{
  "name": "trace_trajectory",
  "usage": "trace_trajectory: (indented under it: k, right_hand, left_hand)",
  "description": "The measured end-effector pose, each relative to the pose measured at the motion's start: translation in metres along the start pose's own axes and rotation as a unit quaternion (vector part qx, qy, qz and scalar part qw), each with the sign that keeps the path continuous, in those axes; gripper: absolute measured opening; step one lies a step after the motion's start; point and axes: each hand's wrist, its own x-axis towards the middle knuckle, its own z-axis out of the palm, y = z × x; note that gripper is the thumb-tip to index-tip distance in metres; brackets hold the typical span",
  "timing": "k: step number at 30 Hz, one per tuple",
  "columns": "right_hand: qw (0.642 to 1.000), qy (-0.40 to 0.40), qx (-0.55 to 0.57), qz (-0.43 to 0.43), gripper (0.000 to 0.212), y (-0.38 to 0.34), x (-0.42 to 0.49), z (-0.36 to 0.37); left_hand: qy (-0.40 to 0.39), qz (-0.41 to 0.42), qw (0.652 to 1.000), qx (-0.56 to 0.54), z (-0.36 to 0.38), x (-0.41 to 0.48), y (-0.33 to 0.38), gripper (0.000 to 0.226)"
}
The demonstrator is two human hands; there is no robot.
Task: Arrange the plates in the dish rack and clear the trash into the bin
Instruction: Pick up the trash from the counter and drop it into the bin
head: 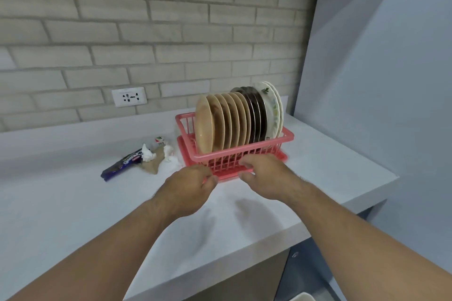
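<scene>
A pink plastic dish rack [285, 135] stands on the white counter [73, 203]. Upright in it are several tan plates [221, 122], dark plates [256, 115] and white floral plates [274, 105]. My left hand [188, 184] hovers just in front of the rack's near left corner, fingers curled, holding nothing. My right hand [264, 176] is at the rack's front wall, fingers loosely bent and apart; whether it touches the rack is unclear. Left of the rack lies trash: a dark blue snack wrapper [122, 164], crumpled white tissues [148, 154], brown paper [152, 166] and a small carton [160, 140].
A brick wall with a white power socket [129, 99] runs behind the counter. A grey-blue wall closes the right side. The counter's front edge falls to cabinets below, and the corner of a white container [302, 297] shows at the bottom right.
</scene>
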Motion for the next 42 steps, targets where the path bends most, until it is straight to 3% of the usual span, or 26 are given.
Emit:
trace_trajectory:
  k: [3, 7, 13, 19, 22, 28, 32, 37, 42]
  right_hand:
    - [0.999, 0.014, -0.001, -0.033, 0.035, -0.017, 0.021, 0.009]
    - [0.998, 0.009, 0.006, -0.063, 0.013, -0.038, 0.044, 0.016]
    - [0.996, 0.008, 0.017, -0.085, 0.015, -0.081, 0.08, 0.04]
    - [0.998, -0.011, -0.002, -0.068, 0.021, -0.123, 0.127, 0.082]
    - [0.998, -0.034, -0.012, -0.045, 0.038, -0.14, 0.153, 0.11]
    - [0.997, -0.071, -0.033, -0.025, 0.024, -0.158, 0.197, 0.165]
    - [0.996, -0.074, -0.042, 0.023, 0.031, -0.163, 0.224, 0.186]
    - [0.998, -0.024, -0.052, 0.036, 0.052, -0.177, 0.254, 0.204]
    - [0.993, -0.05, -0.097, 0.052, 0.043, -0.184, 0.265, 0.216]
  left_hand:
    - [0.011, -0.015, 1.0, 0.014, -0.011, 0.003, -0.021, 0.033]
    - [0.039, -0.036, 0.998, 0.021, -0.031, 0.009, -0.048, 0.029]
    - [0.042, -0.042, 0.997, 0.043, -0.052, 0.023, -0.095, 0.03]
    - [0.008, -0.067, 0.995, 0.077, -0.07, 0.041, -0.18, 0.026]
    - [0.014, -0.082, 0.994, 0.076, -0.07, 0.051, -0.221, 0.022]
    - [0.009, -0.096, 0.993, 0.074, -0.057, 0.079, -0.287, 0.016]
    - [0.01, -0.097, 0.994, 0.044, -0.045, 0.101, -0.314, 0.026]
    - [0.005, -0.105, 0.994, 0.033, -0.024, 0.115, -0.332, 0.041]
    - [0.047, -0.095, 0.992, 0.064, -0.007, 0.111, -0.341, 0.042]
